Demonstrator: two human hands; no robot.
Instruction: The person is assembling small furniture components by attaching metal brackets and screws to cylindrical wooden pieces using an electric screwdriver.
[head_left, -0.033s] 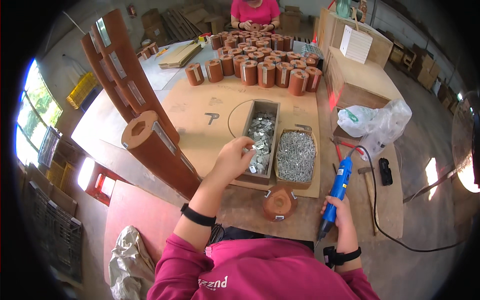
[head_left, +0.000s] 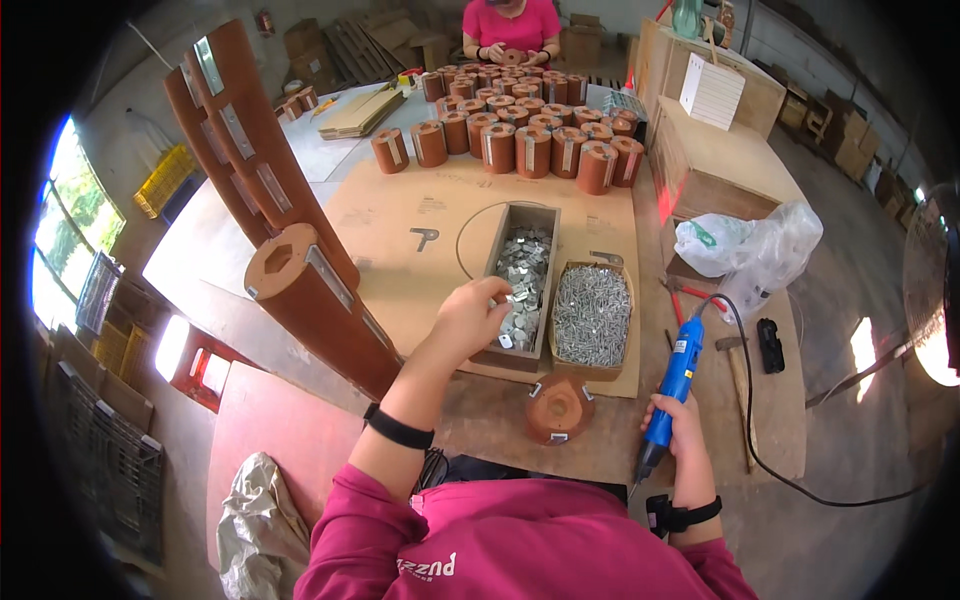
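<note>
Reaching into the box (head_left: 522,283) of metal plates (head_left: 520,275) on the surface (head_left: 420,200), the left hand (head_left: 470,315) has fingers curled together among them; the right hand (head_left: 680,420) grips a blue screwdriver (head_left: 675,385), tip down.

The small plates (head_left: 522,275) in the left cardboard box (head_left: 548,215) were bright, shiny metal, and the screws (head_left: 592,315) in the right box looked dull grey steel. The power screwdriver (head_left: 676,380) had a glossy blue plastic body. The brown cylinders (head_left: 520,140) at the far side looked smooth and matt, each with a metal strip. The counter (head_left: 400,215) was covered in matt brown cardboard sheet. The bag (head_left: 750,245) at right was thin, crinkled, glossy plastic.
</note>
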